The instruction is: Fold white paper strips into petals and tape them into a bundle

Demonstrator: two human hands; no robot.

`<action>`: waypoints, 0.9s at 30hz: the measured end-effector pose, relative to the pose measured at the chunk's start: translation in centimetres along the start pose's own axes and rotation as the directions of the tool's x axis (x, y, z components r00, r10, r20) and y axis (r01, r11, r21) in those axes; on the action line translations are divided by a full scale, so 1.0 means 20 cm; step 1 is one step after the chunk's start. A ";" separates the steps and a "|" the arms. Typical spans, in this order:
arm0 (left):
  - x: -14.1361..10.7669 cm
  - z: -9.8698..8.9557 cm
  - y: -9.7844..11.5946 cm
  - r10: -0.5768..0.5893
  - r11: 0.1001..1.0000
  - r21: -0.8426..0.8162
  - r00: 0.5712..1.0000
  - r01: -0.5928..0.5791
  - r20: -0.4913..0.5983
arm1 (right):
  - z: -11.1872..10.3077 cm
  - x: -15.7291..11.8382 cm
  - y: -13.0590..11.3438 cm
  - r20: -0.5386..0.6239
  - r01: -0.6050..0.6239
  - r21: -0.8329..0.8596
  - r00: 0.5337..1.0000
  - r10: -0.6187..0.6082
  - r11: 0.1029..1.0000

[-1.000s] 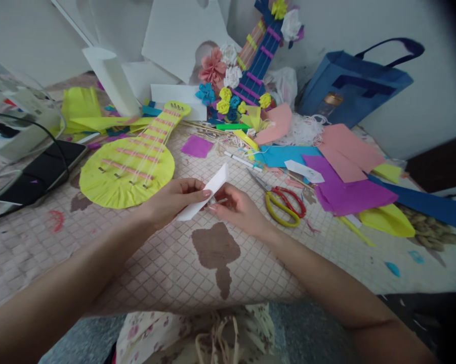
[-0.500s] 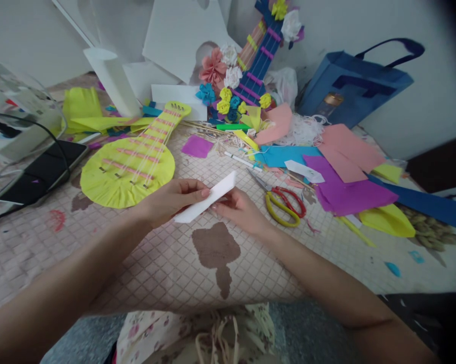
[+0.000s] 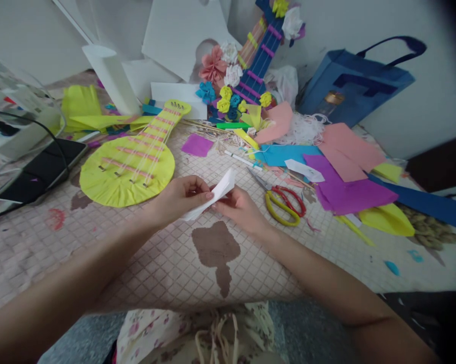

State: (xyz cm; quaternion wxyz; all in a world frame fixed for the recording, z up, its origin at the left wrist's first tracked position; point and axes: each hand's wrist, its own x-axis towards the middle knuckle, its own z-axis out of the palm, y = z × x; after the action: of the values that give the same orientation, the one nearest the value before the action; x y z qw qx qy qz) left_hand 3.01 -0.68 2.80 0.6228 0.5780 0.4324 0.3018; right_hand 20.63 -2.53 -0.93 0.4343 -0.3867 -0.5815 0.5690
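Between my hands, a little above the table near its front, is a narrow folded strip of white paper (image 3: 224, 185), tilted up to the right. My left hand (image 3: 184, 197) pinches it with the thumb on top. From the right, my right hand (image 3: 239, 206) grips its underside, with some fingertips hidden behind the paper. Left of my hands lies a yellow paper-covered toy lute (image 3: 136, 159) with pink bars and white strings. Scissors (image 3: 277, 197) with one red and one yellow handle rest right of my right hand.
Crepe paper in purple (image 3: 349, 194), pink and blue lies at right. Behind stand a blue flower-decked toy guitar (image 3: 260, 60), a white paper roll (image 3: 112, 83) and a blue bag (image 3: 349, 86). A phone (image 3: 41, 169) and a cabled power strip (image 3: 18, 136) sit at left.
The white strip has turned slightly and now looks more creased and bent, with its lower left end more covered by my left hand. My left fingers have curled and shifted a little.
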 end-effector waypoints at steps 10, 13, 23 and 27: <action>0.00 -0.01 -0.01 0.149 0.974 0.157 0.984 -0.163 0.094 | -0.01 0.00 -0.04 0.067 0.009 -0.087 0.998 -0.003 0.996; 0.00 -0.02 -0.01 0.123 0.988 0.076 0.984 -0.133 0.127 | -0.02 0.00 -0.05 0.108 -0.014 -0.102 0.994 0.025 0.995; 0.00 -0.01 0.02 0.068 0.993 0.095 0.998 -0.066 -0.013 | -0.02 -0.01 -0.08 0.092 -0.082 -0.040 0.992 0.085 0.996; 0.02 -0.02 -0.01 0.072 0.996 0.057 0.997 -0.072 0.003 | -0.02 -0.01 -0.08 0.112 -0.101 -0.048 0.988 0.106 0.994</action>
State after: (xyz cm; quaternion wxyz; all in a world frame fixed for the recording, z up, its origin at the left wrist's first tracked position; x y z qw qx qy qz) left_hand 2.71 -0.24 2.51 0.5950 0.6110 0.4194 0.3110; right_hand 21.16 -2.69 0.55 0.3619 -0.3922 -0.5964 0.5996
